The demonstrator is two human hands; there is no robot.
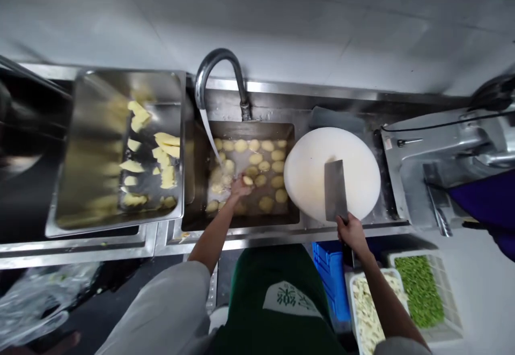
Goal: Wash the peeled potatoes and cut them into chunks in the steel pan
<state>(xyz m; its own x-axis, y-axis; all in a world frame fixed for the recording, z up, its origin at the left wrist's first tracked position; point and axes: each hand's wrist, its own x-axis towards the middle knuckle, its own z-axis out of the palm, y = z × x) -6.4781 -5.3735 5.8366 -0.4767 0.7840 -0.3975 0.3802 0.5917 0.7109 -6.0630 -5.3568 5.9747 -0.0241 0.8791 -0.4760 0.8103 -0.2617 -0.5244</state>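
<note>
My left hand [240, 187] is closed around a peeled potato [248, 180] in the sink [296, 135]. Several more peeled potatoes [266, 203] lie in the water around it. A stream runs from the curved faucet [220, 54] into the sink beside that hand. My right hand [351, 231] grips the handle of a cleaver [335, 189]. Its broad blade is over the round white cutting board [309, 162], and I cannot tell whether it touches the surface.
Left of the sink, a deep metal pan [90, 130] holds cut potato pieces [164, 170]. Below the counter's right part are a blue crate [332, 280], a tub of pale shreds [370, 317] and a basket of chopped greens [420, 290]. A metal machine [434, 140] stands at right.
</note>
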